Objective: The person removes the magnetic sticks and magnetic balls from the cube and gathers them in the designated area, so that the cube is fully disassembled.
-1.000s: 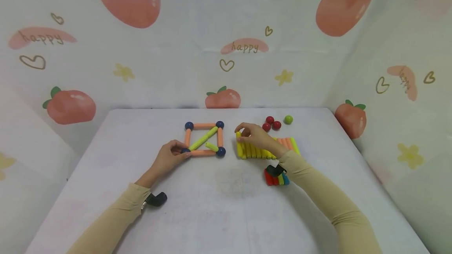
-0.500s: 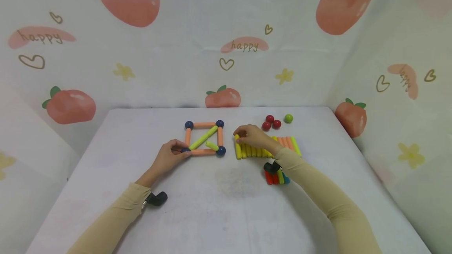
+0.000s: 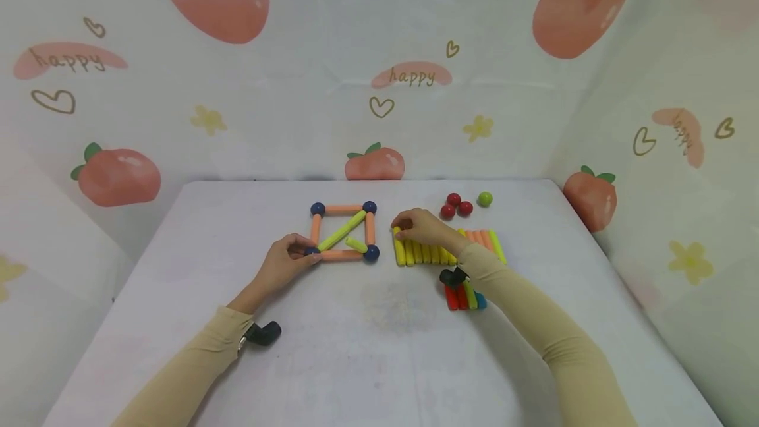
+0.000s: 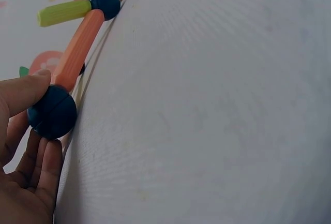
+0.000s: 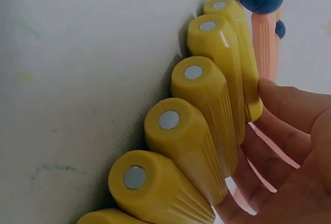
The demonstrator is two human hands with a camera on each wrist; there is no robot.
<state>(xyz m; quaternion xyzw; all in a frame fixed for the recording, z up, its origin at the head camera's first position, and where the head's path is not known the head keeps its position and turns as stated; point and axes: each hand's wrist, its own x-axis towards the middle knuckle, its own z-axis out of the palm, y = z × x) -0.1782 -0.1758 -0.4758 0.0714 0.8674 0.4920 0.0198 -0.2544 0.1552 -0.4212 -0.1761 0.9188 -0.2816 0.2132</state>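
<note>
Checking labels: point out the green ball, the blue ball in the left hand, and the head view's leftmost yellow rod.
Green ball (image 3: 485, 199): head view, centre of its visible surface.
Held blue ball (image 4: 54, 113): left wrist view, middle of its uncovered surface.
Leftmost yellow rod (image 3: 400, 252): head view, its uncovered near part.

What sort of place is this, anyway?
Probably an indoor play or filming corner: a white table with toy-like yellow rods and blue balls on it, in front of a fruit-printed backdrop.

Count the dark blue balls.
4 at the corners of the square: far left ball, far right ball, near right ball, near left ball, partly hidden by the left hand.
</note>
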